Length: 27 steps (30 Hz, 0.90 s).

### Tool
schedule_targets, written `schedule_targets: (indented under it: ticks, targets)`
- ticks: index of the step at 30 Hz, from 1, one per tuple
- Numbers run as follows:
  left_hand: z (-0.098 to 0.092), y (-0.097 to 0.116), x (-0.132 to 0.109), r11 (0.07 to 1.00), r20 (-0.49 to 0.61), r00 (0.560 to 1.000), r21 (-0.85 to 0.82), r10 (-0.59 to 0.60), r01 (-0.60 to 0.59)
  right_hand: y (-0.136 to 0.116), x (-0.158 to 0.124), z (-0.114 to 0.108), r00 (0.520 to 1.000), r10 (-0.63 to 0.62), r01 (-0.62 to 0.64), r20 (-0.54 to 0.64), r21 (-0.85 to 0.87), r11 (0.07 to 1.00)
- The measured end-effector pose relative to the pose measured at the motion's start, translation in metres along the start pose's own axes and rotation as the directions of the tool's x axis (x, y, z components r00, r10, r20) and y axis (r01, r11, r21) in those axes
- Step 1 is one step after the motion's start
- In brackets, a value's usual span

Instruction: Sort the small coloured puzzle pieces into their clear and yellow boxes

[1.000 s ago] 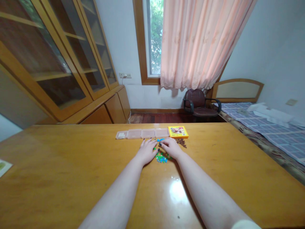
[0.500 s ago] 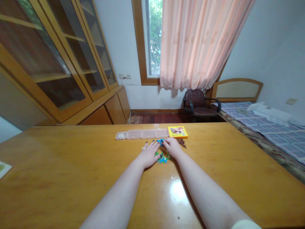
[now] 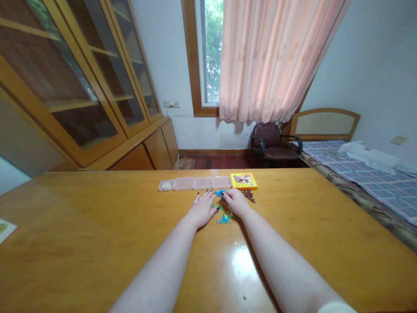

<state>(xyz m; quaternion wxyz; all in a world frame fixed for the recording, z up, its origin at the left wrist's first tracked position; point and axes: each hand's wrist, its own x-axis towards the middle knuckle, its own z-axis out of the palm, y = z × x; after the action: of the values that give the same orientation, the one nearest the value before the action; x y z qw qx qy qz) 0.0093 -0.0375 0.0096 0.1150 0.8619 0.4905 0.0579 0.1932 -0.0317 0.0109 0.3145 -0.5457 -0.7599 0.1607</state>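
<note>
My left hand (image 3: 202,209) lies flat on the table with its fingers spread, beside a loose scatter of small blue, green and yellowish pieces (image 3: 224,219). My right hand (image 3: 237,202) is closed in a pinch at the edge of a small pile of blue pieces (image 3: 219,193). What sits between its fingertips, if anything, is too small to make out. Brown pieces (image 3: 249,195) lie in a pile just right of my right hand, partly covered by it. The pieces look like tiny building bricks, but their exact kind is unclear.
Beyond my hands, a row of shallow clear plastic trays (image 3: 202,183) stretches across the table (image 3: 97,234). A yellow box (image 3: 243,181) with a printed picture adjoins its right end. A printed card (image 3: 5,230) lies at the far left edge.
My left thumb has shifted slightly left, off the mixed pieces, uncovering more of them. My right hand stays by the blue pile.
</note>
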Motion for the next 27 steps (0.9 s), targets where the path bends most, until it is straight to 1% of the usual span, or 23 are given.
schedule_targets:
  ticks: [3,8,10,13,18,21,24,27]
  targets:
    - [-0.005,0.002,0.0,0.999,-0.053,0.998,-0.014,0.028,-0.029,0.0,0.0,0.0,1.0,-0.004,0.004,-0.006,0.015,1.0]
    - [-0.016,0.01,-0.002,0.985,-0.186,0.972,-0.069,0.145,-0.16,-0.002,-0.001,-0.001,0.999,0.035,-0.036,0.019,0.044,0.998]
    - [-0.019,0.01,-0.003,0.981,-0.203,0.967,-0.089,0.153,-0.173,-0.002,-0.001,-0.001,0.999,0.046,-0.047,0.021,0.054,0.997]
    - [-0.02,0.008,-0.003,0.986,-0.186,0.977,-0.112,0.103,-0.125,-0.002,-0.002,-0.002,0.997,0.075,-0.078,0.033,0.097,0.992]
    - [-0.02,0.006,-0.002,0.992,-0.146,0.989,-0.126,0.004,-0.023,-0.003,-0.005,-0.001,0.984,0.061,-0.096,0.168,0.211,0.973]
    - [-0.022,0.007,-0.003,0.992,-0.127,0.991,-0.122,-0.029,0.014,-0.002,-0.005,0.0,0.976,0.062,-0.112,0.211,0.239,0.965]
    - [-0.022,0.008,-0.003,0.993,-0.119,0.992,-0.115,-0.04,0.026,-0.001,-0.005,0.001,0.975,0.075,-0.127,0.207,0.247,0.961]
    - [-0.022,0.008,-0.004,0.992,-0.159,0.987,-0.129,-0.007,-0.014,0.0,-0.006,0.0,0.982,0.081,-0.123,0.172,0.249,0.961]
